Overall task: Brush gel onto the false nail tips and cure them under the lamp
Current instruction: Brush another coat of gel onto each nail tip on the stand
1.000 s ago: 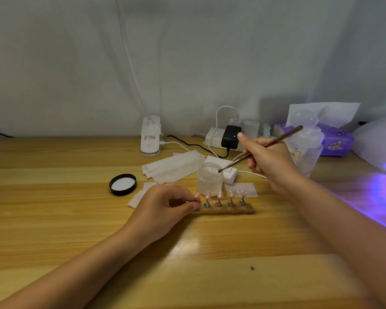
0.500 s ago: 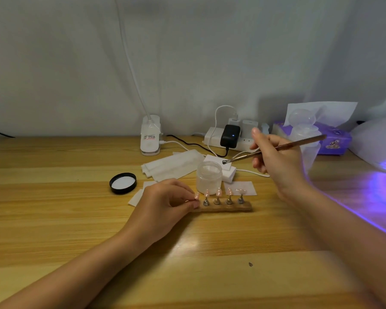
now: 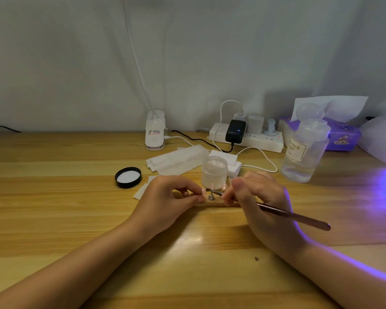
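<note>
**Nail tips under the brush at counter centre**

Nail tips (image 3: 203, 191) stand on small metal pegs in a wooden holder (image 3: 212, 204), and I have both hands closed in around them. My left hand (image 3: 168, 200) sits at the holder's 9 o'clock end, thumb and forefinger curled and pinching at the leftmost peg; whether they grip the peg or the holder's edge I cannot tell. My right hand (image 3: 260, 202) comes in from 3 o'clock, its fingers curled round a thin metallic brush (image 3: 292, 216). The brush handle runs out toward 4 o'clock past the back of that hand, and its tip end lies against the leftmost pink tip. Two more tips show faintly beside it, and the right hand hides the rest of the holder.

Just beyond the holder, at 12 o'clock, stands a frosted gel jar (image 3: 214, 173) with its top off. Its black lid (image 3: 128, 177) lies upside down at 10 o'clock of my left hand, white liner up. White wipes (image 3: 176, 161) are spread behind the jar, and a small white pad stack (image 3: 228, 162) sits just at its right.

Farther out at 12 o'clock a white clip-lamp base (image 3: 155, 136) stands near the wall, with a power strip (image 3: 246, 136) carrying a black adapter beside it. At 2 o'clock stands a clear pump bottle (image 3: 304, 150), a purple tissue box (image 3: 341, 137) behind it. At 3 o'clock, on the frame's edge, the curing lamp (image 3: 382, 141) throws violet light across the wooden counter (image 3: 54, 197) and my right forearm.
</note>
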`<state>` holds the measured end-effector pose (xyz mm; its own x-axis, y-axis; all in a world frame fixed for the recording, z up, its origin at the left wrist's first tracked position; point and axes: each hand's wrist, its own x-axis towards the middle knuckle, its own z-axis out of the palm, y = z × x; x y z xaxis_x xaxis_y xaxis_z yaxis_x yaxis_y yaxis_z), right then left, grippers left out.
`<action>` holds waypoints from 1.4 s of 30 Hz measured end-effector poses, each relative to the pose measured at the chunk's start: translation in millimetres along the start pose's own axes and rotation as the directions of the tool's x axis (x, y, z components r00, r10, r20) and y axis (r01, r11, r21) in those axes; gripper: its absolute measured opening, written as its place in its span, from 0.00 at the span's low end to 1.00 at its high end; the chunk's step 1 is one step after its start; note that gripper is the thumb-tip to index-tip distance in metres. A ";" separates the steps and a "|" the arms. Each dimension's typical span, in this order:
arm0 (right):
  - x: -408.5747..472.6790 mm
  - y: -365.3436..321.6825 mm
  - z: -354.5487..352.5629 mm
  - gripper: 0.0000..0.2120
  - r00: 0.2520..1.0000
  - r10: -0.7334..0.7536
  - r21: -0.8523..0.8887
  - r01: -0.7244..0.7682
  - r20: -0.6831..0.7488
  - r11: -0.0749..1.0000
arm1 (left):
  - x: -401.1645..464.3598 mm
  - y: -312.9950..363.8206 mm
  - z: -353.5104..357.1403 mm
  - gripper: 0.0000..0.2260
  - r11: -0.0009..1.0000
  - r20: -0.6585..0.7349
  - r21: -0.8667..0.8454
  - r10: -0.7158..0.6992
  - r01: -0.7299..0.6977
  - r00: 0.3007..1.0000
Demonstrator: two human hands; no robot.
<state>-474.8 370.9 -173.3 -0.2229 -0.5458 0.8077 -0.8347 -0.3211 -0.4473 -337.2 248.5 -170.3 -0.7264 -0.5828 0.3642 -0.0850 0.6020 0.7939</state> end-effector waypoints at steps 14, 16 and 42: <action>-3.0 1.8 1.5 0.27 0.997 0.072 0.089 -0.072 0.007 0.993 | -0.5 3.6 -1.2 0.09 1.000 0.012 -0.005 0.009 -0.009 1.000; -2.2 1.9 2.2 0.26 0.997 0.073 0.065 -0.072 -0.007 0.995 | -0.6 3.4 -1.3 0.08 1.000 0.018 0.001 0.012 -0.012 1.000; -0.5 1.6 4.6 0.22 0.995 0.087 0.047 -0.089 0.047 0.995 | -0.9 2.3 -1.8 0.09 0.999 0.025 -0.034 0.037 -0.037 0.999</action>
<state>-473.8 367.1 -176.2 -0.2706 -0.6076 0.7468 -0.7868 -0.3074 -0.5352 -335.6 249.4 -168.0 -0.7456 -0.5463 0.3816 -0.0350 0.6040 0.7962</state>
